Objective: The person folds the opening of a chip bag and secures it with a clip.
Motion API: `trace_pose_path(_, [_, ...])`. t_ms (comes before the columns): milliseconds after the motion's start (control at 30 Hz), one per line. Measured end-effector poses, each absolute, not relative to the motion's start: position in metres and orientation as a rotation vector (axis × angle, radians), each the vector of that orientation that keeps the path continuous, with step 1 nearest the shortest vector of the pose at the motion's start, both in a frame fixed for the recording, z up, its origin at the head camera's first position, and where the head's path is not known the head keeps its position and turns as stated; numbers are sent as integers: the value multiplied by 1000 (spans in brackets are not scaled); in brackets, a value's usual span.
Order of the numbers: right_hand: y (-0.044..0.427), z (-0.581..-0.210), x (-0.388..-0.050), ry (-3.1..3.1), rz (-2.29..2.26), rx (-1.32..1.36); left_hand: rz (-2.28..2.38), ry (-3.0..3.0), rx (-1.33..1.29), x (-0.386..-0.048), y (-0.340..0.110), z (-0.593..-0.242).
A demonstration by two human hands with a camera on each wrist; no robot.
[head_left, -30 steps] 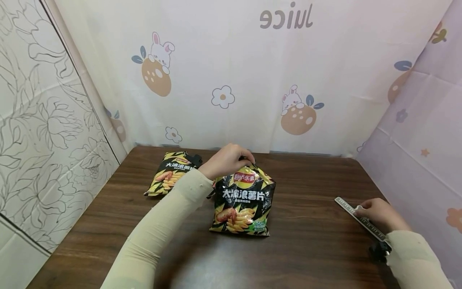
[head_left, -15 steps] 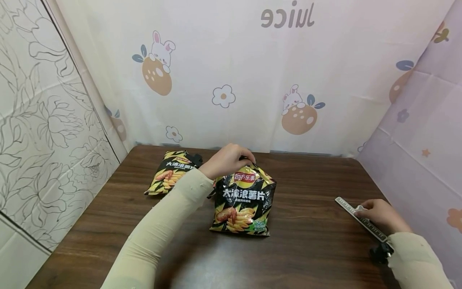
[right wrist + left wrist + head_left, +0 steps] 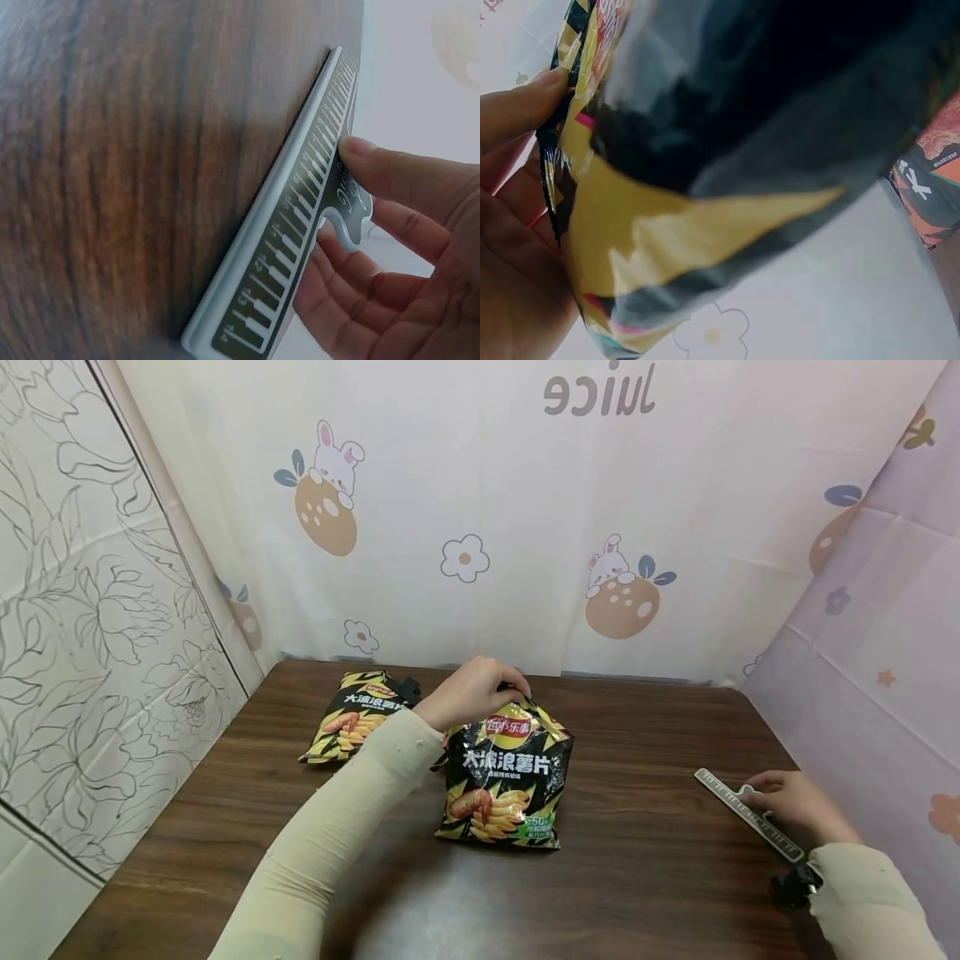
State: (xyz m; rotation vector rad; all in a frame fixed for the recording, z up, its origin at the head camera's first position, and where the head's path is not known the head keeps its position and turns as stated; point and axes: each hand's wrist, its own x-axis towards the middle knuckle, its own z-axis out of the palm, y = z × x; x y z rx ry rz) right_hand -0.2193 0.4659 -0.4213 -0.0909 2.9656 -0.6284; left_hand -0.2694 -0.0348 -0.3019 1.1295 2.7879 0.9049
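My left hand (image 3: 472, 693) pinches the top edge of a black and yellow chip bag (image 3: 504, 785), which stands upright on the table. Close up in the left wrist view, the thumb presses the bag's crimped edge (image 3: 551, 165), and the bag hides much of the scene. At the right, my right hand (image 3: 798, 806) holds a long page clip (image 3: 738, 806) printed with piano keys. Its thumb lies on the clip's handle (image 3: 349, 191), with the other fingers behind. The clip's long jaw lies close along the tabletop; whether it touches, I cannot tell.
A second chip bag (image 3: 352, 718) of the same print lies at the back left, partly hidden by my left arm. The brown wooden table (image 3: 622, 877) ends at a patterned curtain (image 3: 525, 527) behind and a floral panel (image 3: 112, 610) on the left.
My right hand has shifted very slightly and its fingers have moved a little on the clip. The left hand and both bags look unmoved.
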Motion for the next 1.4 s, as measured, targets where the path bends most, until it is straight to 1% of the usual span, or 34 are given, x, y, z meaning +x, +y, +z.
trace_pose_path(767, [466,-408,-216,2890,-644,2,906,2792,1105,-270,-33,-302])
trace_pose_path(900, [463,-405,-213,2865,-704,10,916,2784,1106,-269,-33,-302])
trace_pose_path(1067, [457,-401,-211,2847,-761,11,923,2774,1110,-270,-34,-302])
trace_pose_path(1267, [444,-399,-210,2822,-920,91,919,2778,1103,-271,-33,-303])
trace_pose_path(1400, [435,-392,-212,2868,-895,23,930,2776,1090,-270,-33,-303])
